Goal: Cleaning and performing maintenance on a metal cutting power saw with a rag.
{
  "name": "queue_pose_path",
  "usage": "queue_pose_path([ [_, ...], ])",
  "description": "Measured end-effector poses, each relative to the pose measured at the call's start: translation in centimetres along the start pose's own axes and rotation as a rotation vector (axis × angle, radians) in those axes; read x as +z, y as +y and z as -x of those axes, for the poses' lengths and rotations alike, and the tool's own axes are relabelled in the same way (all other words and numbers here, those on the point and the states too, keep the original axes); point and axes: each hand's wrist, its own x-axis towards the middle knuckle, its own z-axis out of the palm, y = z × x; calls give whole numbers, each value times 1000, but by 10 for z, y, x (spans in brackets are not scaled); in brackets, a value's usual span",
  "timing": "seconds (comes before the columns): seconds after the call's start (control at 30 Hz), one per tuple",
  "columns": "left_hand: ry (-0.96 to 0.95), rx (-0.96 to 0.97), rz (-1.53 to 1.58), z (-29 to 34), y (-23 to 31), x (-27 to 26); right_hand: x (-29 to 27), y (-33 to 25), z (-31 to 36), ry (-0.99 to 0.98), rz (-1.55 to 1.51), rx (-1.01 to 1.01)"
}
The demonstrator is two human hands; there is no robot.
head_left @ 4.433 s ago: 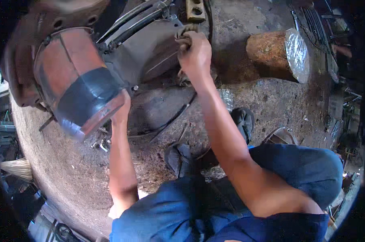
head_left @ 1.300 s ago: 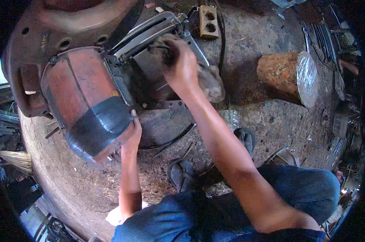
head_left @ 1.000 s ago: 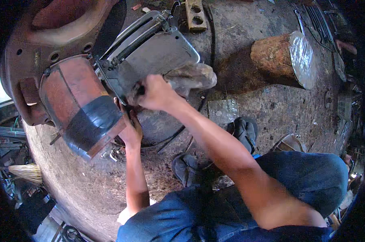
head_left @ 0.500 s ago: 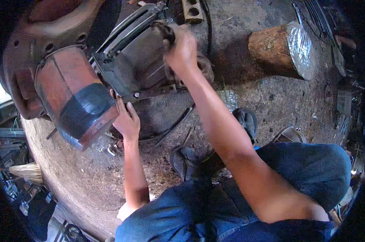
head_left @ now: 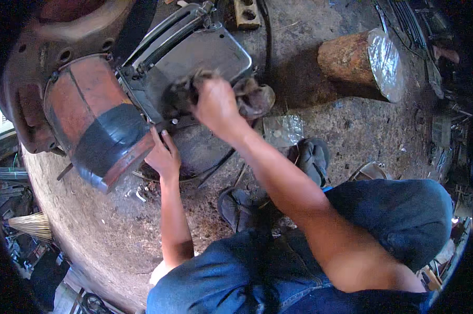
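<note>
My right hand is closed around a dark, crumpled rag, blurred by motion. The rag lies against the lower part of a flat grey metal plate, which has a coil spring along its far-left side. My left hand stretches its fingers up to the plate's near-left corner. Its fingertips touch the edge beside a red-brown metal cylinder with a black band around it. Just right of my right hand sits a rounded brownish lump whose kind I cannot make out.
A wood log with a shiny wrapped end lies at the right. Clear plastic rests on the floor near my sandalled feet. A block with holes stands at the back, a straw broom at the left.
My right hand has moved down and left over the plate with the rag, uncovering the plate's far-right corner. My left hand has stayed at the near-left corner.
</note>
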Motion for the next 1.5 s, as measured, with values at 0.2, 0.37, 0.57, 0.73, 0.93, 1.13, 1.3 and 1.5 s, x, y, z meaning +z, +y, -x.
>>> queue_pose_path([
  [0.2, -5, 2, 18, -1, 12, -3, -52, 29, -49, 176, -33, 114],
  [0.37, -38, 1, 6, 1, 2, 1, -17, -14, -1, -148, -1, 135],
  [0.57, -35, -12, 47, -6, 15, -5, -49, 36, -50, 183, 29, 169],
  [0.73, -11, -23, 32, 0, -2, -3, -9, -15, -12, -121, 59, 164],
  [0.93, 5, 36, 72, -13, 17, -9, -18, 5, -59, 195, 59, 28],
  [1.13, -32, 1, 52, 1, -5, -4, -4, -52, 0, -152, -4, -111],
  [1.3, -33, -26, 12, -2, 5, -3, -10, -52, -19, -104, 20, 11],
  [1.5, -4, 13, 39, -2, 0, 0, 20, -37, -19, -228, 43, -433],
])
